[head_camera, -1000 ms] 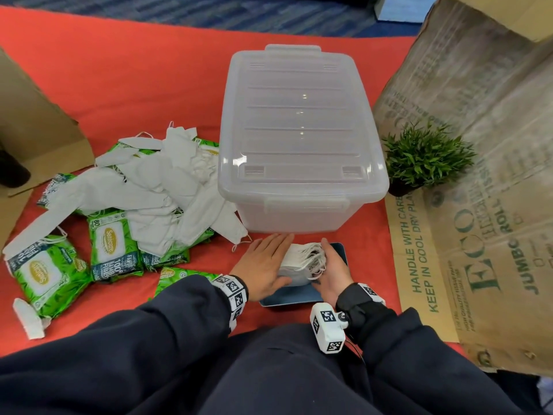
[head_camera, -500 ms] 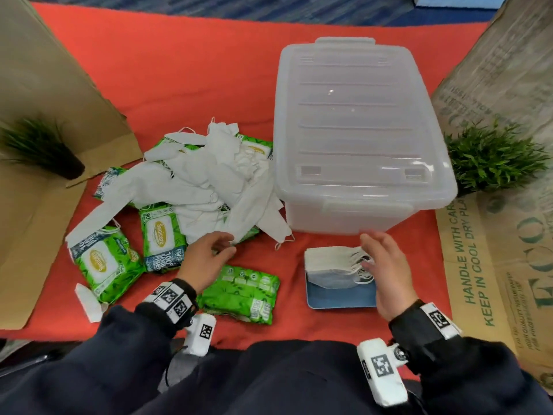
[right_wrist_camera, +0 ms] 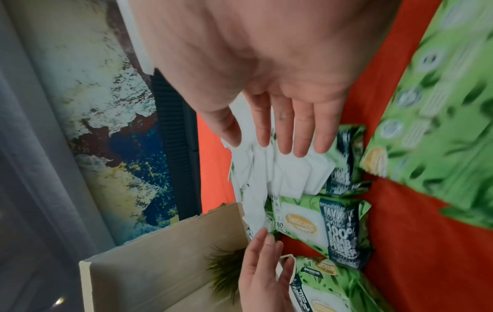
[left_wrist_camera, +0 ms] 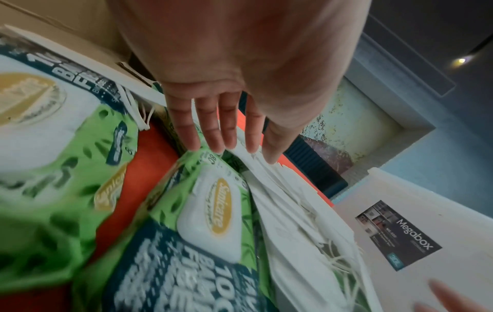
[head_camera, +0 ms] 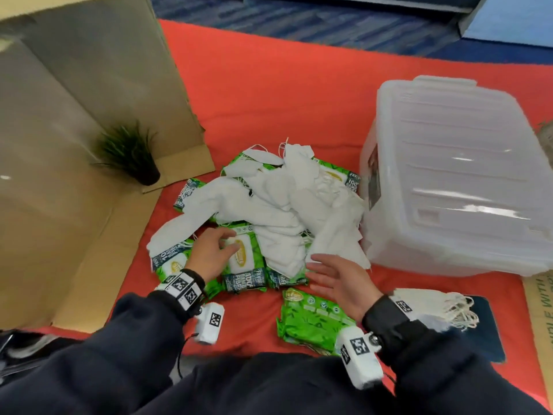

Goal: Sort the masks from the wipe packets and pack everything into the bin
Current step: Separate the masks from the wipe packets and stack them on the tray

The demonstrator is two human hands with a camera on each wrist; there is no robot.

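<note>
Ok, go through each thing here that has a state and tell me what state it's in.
bin: lid on, closed.
loose masks: heaped over wipe packets, unsorted.
stacked masks: neat pile on a blue pad.
wipe packets: lying flat, flaps shut.
left hand: open, over a packet.
right hand: open, empty, near the heap.

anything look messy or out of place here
Yes. The loose masks lie in a tangled heap over several green wipe packets, so the two kinds are still mixed. One wipe packet lies apart near the person. The bin still has its lid on. A neat mask stack sits beside it.
</note>
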